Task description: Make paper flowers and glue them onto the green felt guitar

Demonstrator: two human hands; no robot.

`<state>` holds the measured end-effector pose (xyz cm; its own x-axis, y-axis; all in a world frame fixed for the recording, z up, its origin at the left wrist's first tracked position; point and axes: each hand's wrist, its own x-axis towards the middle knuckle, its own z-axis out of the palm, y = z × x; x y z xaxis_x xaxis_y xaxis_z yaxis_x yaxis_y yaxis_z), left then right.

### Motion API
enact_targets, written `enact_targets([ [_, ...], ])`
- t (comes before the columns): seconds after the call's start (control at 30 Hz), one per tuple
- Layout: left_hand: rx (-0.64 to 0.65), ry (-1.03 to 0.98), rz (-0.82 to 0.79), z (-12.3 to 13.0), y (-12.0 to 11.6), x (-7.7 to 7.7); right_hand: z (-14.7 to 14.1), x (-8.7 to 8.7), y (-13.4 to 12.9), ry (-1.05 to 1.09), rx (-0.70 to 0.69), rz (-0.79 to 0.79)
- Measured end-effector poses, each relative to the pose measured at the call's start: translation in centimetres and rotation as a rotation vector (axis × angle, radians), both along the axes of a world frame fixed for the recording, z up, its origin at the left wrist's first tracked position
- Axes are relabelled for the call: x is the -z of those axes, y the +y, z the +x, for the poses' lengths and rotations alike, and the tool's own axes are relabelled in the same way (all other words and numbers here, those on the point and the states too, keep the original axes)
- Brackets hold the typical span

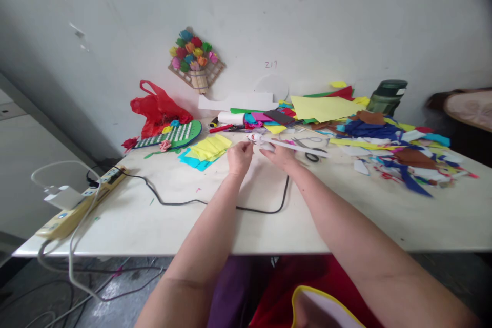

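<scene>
White paper strip (295, 146) between both grips, left hand (239, 158), right hand (282, 156)

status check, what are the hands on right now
Left hand and right hand both pinching a white paper strip, rolled at the left end. Scissors just behind right hand. Black cable loops under the wrists.

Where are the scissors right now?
In the head view the scissors lie on the table, just right of the right hand, partly under the white paper strip that both hands hold.
</scene>
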<state>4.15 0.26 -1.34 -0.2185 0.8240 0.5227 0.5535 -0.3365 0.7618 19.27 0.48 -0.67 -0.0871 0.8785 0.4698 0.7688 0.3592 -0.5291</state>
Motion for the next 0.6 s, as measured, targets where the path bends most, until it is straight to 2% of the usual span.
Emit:
enact_targets([
  [0.1, 0.009, -0.042, -0.04, 0.1, -0.2, -0.3, -0.3, -0.1, -0.4, -0.084, 0.061, -0.006],
  [0.27, -0.027, -0.119, -0.106, 0.2, -0.3, -0.7, -0.5, 0.0, -0.5, -0.171, 0.061, 0.056],
  [0.6, -0.134, -0.259, -0.091, -1.2, -0.1, -1.4, -0.4, -0.3, -0.4, 0.068, -0.03, -0.008],
])
